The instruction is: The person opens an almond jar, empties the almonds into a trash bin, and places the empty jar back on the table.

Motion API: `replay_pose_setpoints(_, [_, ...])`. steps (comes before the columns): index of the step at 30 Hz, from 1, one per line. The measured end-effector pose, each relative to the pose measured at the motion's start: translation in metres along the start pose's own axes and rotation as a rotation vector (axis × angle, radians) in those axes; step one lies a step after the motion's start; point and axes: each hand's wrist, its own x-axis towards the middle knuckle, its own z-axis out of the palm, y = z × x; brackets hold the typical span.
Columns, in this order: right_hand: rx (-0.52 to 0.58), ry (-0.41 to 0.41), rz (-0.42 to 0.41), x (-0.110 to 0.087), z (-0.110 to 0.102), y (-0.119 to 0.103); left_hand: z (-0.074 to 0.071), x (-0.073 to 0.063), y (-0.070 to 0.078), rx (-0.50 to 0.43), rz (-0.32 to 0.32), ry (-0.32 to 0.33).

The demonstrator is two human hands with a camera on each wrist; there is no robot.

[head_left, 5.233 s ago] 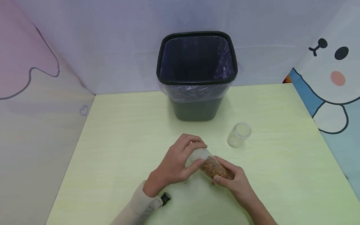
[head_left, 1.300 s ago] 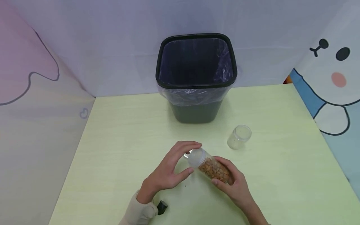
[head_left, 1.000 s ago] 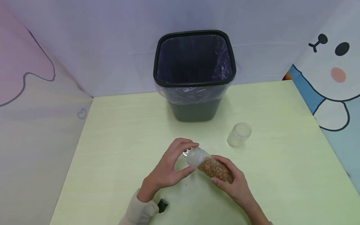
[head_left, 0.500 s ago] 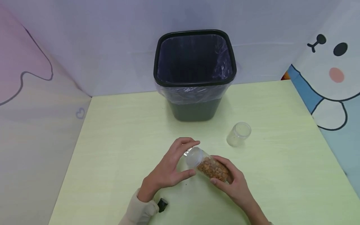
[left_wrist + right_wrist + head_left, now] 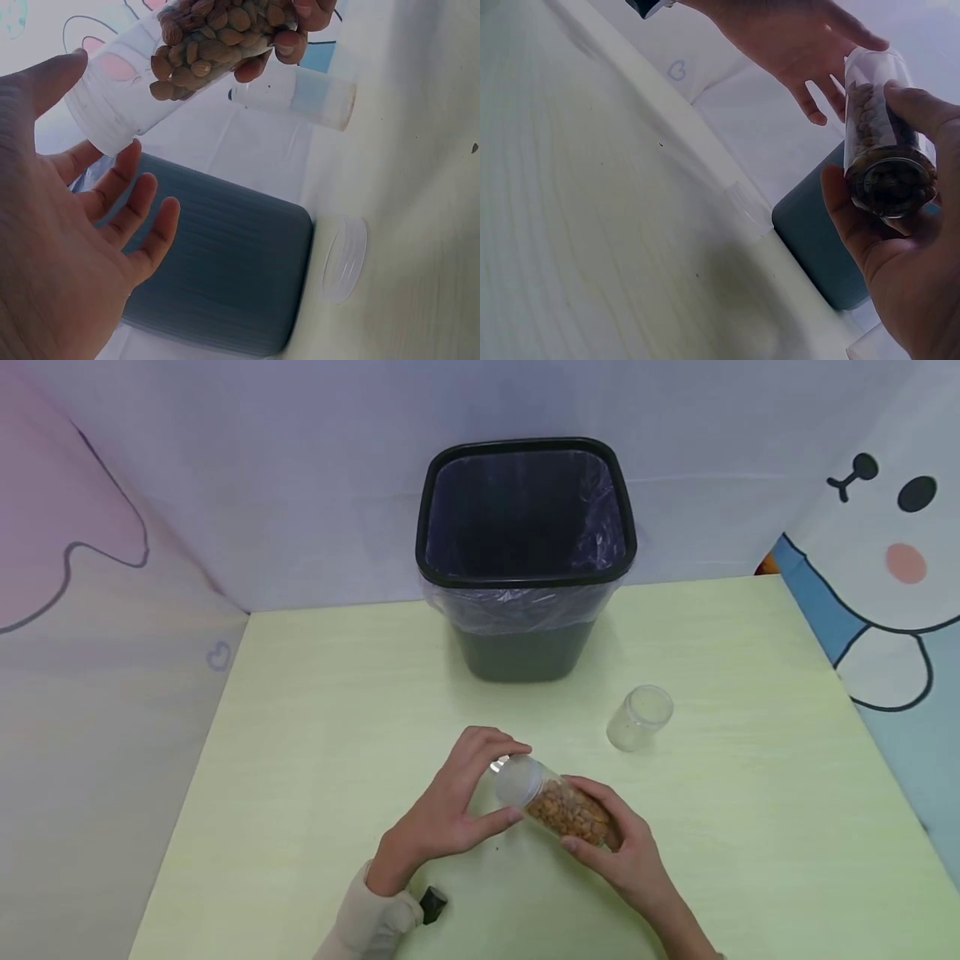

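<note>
My right hand (image 5: pixel 626 852) grips a clear jar (image 5: pixel 124 90) of almonds (image 5: pixel 568 810), tilted with its mouth toward the upper left. Thumb on one side and fingers on the other hold it near its base. My left hand (image 5: pixel 457 806) is spread around the mouth end, thumb below and fingers above, fingertips at or very near the rim. The mouth end looks whitish in the head view; whether anything covers it I cannot tell. A clear ring-like lid (image 5: pixel 345 259) lies on the table, mostly hidden behind my left fingers in the head view.
A dark bin (image 5: pixel 525 652) with a plastic liner stands at the back middle. Right of it, a second clear jar (image 5: pixel 637 718) sits upright on the pale table (image 5: pixel 315 735). Printed cloth (image 5: pixel 337 468) hangs behind and at the sides. A black piece (image 5: pixel 432 905) is at the left cuff.
About five seconds ago my left fingers closed over the jar's mouth end; they have since spread and drawn back slightly, exposing it. Over the last second, hands and jar have barely moved.
</note>
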Motion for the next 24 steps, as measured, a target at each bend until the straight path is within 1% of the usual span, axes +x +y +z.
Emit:
replay_pose_setpoints(4, [-0.010, 0.001, 0.008, 0.0008, 0.0028, -0.0003, 0.0007, -0.0002, -0.0023, 0.019, -0.014, 0.033])
replay_pose_setpoints(7, [-0.010, 0.004, 0.013, 0.0007, 0.0046, -0.0001, 0.0008, -0.0012, -0.0024, 0.039, -0.016, 0.039])
replay_pose_setpoints(10, [-0.005, 0.003, 0.005, 0.0016, 0.0052, 0.0004, -0.0012, -0.0030, -0.0017, 0.000, 0.016, 0.033])
replay_pose_setpoints(13, [-0.007, 0.009, -0.016, 0.0029, 0.0048, 0.0014, -0.0038, -0.0038, -0.0019, -0.059, 0.069, 0.010])
replay_pose_setpoints(15, [-0.011, 0.012, -0.023, 0.0030, 0.0048, 0.0021, -0.0053, -0.0044, -0.0022, -0.069, 0.091, 0.004])
replay_pose_setpoints(17, [-0.013, 0.010, -0.020, 0.0029, 0.0052, 0.0029, -0.0065, -0.0056, -0.0025, -0.052, 0.092, 0.006])
replay_pose_setpoints(21, [-0.014, -0.002, -0.008, 0.0025, 0.0076, 0.0039, -0.0072, -0.0084, -0.0030, -0.015, 0.074, 0.022])
replay_pose_setpoints(24, [-0.011, -0.009, -0.010, 0.0026, 0.0096, 0.0038, -0.0068, -0.0100, -0.0040, 0.009, 0.076, 0.044])
